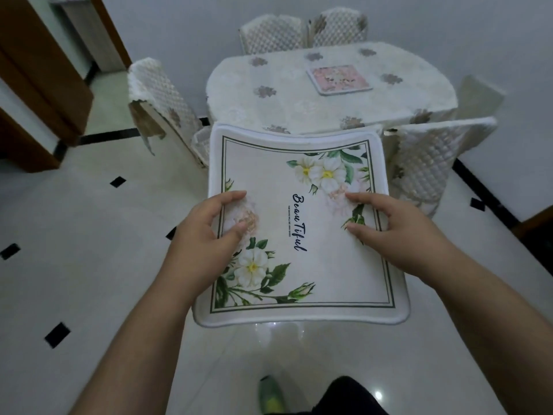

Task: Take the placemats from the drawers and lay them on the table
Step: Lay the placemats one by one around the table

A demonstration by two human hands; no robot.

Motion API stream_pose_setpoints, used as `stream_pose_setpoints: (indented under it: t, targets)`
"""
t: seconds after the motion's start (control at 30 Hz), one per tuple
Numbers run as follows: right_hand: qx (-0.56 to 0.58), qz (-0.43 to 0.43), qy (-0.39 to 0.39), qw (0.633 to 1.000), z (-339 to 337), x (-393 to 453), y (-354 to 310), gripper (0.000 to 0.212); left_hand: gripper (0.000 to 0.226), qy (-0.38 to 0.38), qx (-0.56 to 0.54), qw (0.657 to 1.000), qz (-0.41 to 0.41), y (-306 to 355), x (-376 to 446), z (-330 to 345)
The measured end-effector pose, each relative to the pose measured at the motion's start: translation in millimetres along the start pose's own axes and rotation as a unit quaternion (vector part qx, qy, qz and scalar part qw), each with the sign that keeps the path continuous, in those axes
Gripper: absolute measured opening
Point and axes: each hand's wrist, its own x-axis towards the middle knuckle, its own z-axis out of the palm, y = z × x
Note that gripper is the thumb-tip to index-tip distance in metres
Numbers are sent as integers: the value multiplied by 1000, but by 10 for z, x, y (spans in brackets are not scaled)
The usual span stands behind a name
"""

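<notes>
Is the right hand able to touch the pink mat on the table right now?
Probably not yet. The right hand is busy holding the flower placemat with the left hand, and the pink mat lies far across the table, beyond the chairs.

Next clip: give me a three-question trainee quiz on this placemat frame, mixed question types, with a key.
1. True or false: both hands grip the floral placemat, the left hand at its left edge and the right hand at its right edge.
2. What already lies on the table? A) a pink placemat B) a bowl C) nothing
3. Fill in: the held placemat is above the ___, short of the table.

Key
1. True.
2. A: the pink placemat lies towards the table's far side.
3. Floor; the person stands short of the table.
</notes>
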Motion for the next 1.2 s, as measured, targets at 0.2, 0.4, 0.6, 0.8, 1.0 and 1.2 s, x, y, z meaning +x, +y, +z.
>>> stream_pose_setpoints:
  t: [0.2, 0.4, 0.6, 0.8, 1.0, 1.2]
  targets:
    - [8, 39, 35, 999, -198, 124, 69, 49, 43, -53, -8, 998, 24, 115, 435, 198]
    - [9, 50, 58, 997, -417, 484, 307, 48, 43, -78, 1, 996, 32, 297, 880, 529]
    - [53, 67, 59, 995, -739, 1059, 685, 47, 43, -91, 29, 995, 39, 602, 1440, 996]
    - [44, 42, 61, 996, -1237, 1777, 1026, 47, 46, -70, 54, 994, 62, 993, 2003, 1542]
    - [51, 46, 69, 995, -1757, 2311, 1408, 45, 53, -62, 53, 994, 72, 1241, 2390, 2156]
    - [53, 73, 67, 994, -2051, 2699, 1678, 46, 52, -75, 41, 995, 55, 1427, 2857, 2597]
